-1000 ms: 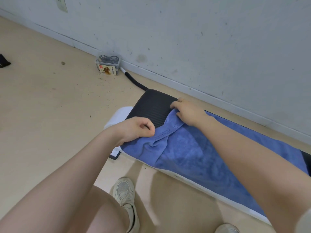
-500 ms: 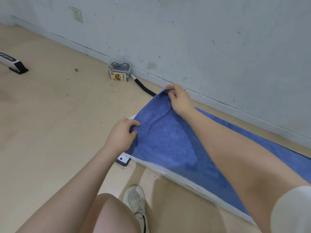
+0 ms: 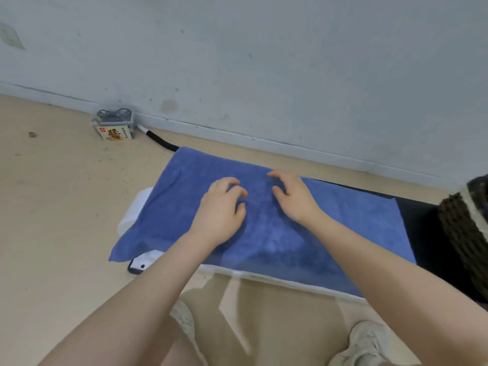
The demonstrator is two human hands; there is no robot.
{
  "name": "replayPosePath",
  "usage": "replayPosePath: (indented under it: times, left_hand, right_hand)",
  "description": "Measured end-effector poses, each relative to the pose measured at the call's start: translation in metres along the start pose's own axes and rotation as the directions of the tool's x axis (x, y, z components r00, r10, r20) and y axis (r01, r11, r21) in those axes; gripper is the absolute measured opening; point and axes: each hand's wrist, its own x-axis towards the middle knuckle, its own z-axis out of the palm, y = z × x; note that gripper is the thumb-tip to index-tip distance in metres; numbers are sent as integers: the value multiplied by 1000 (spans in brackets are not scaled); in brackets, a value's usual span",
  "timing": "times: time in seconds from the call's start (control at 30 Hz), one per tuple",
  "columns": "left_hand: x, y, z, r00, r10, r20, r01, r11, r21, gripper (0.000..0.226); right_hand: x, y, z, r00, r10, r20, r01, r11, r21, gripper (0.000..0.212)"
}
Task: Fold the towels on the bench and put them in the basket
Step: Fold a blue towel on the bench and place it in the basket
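Observation:
A blue towel [image 3: 351,228] lies spread flat over the left end of the black bench [image 3: 422,231], and one corner hangs past the white edge at the front left. My left hand [image 3: 221,210] rests on the middle of the towel with its fingers loosely curved. My right hand [image 3: 293,199] lies beside it, fingertips touching the cloth. Neither hand holds anything. A dark woven basket [image 3: 462,233] shows at the right edge, cut off by the frame.
The bench stands close to a grey wall [image 3: 264,62]. A small labelled box [image 3: 115,128] and a black hose [image 3: 161,141] lie on the beige floor by the wall. My shoes [image 3: 367,342] stand in front of the bench.
Both hands pulled the towel's left end over the end of the bench, let go of its corners and moved onto the middle of the towel. The towel now lies flat.

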Motion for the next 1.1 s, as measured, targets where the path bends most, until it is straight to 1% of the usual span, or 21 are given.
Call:
replayPosePath:
  times: [0.07,0.1,0.17,0.23,0.27,0.3,0.33,0.37,0.4,0.43,0.47,0.53,0.57,0.63,0.67,0.77,0.9,0.97,1.03,1.1]
  left_hand:
    - [14,37,27,991,92,95,-91,996,-11,31]
    - [21,55,40,981,134,137,-133,991,-17,33]
    - [33,89,67,953,213,213,-214,977,-19,38]
    - [43,118,92,917,277,288,-292,956,7,44]
    - [49,131,105,898,300,323,-327,944,32,46]
    - [55,141,116,881,312,355,-357,932,65,49]
    - [60,150,127,868,314,385,-379,919,105,51]
    - [66,158,137,856,306,417,-397,906,149,54]
    - [70,164,146,844,293,450,-411,892,190,57]
    - [73,169,154,832,276,482,-421,879,223,59]
    - [74,172,162,821,259,509,-428,869,249,61]
    - [74,175,175,813,236,532,-436,853,288,63]
    - [74,176,180,815,236,529,-438,848,298,63]
    - [77,181,188,819,251,516,-447,843,300,62]
    - [80,186,192,817,260,514,-453,841,294,62]
    - [91,204,206,815,276,509,-458,845,275,62]
    - [108,223,224,826,268,496,-442,854,275,64]
    - [116,226,228,828,271,491,-446,850,282,64]
    - [120,226,229,826,287,485,-459,843,282,65]
    - [117,226,227,823,308,478,-466,847,255,64]
  right_hand:
    - [-19,46,-37,985,138,-107,-143,989,-36,36]
    - [-29,67,-54,965,204,-168,-213,976,-43,36]
    - [-48,108,-85,894,363,-263,-385,922,-37,37]
    - [-64,144,-108,801,522,-294,-551,834,-18,40]
    - [-70,158,-116,759,588,-280,-607,794,21,42]
    - [-74,171,-122,717,650,-252,-645,756,112,44]
    - [-75,181,-125,683,698,-214,-659,716,230,45]
    - [-74,190,-128,666,722,-186,-650,684,330,42]
    - [-72,197,-129,661,731,-169,-638,666,387,34]
    - [-68,202,-128,665,730,-161,-647,670,364,23]
    - [-64,206,-127,678,718,-162,-655,688,313,20]
    - [-59,211,-126,697,691,-192,-673,723,158,27]
    - [-58,213,-127,706,677,-208,-675,732,93,22]
    - [-57,220,-133,717,657,-233,-670,741,31,9]
    - [-56,226,-139,718,651,-248,-669,743,12,9]
    - [-49,239,-155,699,655,-289,-683,730,1,13]
    - [-35,250,-167,657,654,-375,-665,737,120,15]
    - [-33,252,-166,654,640,-403,-658,744,113,17]
    - [-42,247,-161,690,610,-389,-635,768,79,25]
    - [-64,237,-155,760,538,-364,-552,830,73,38]
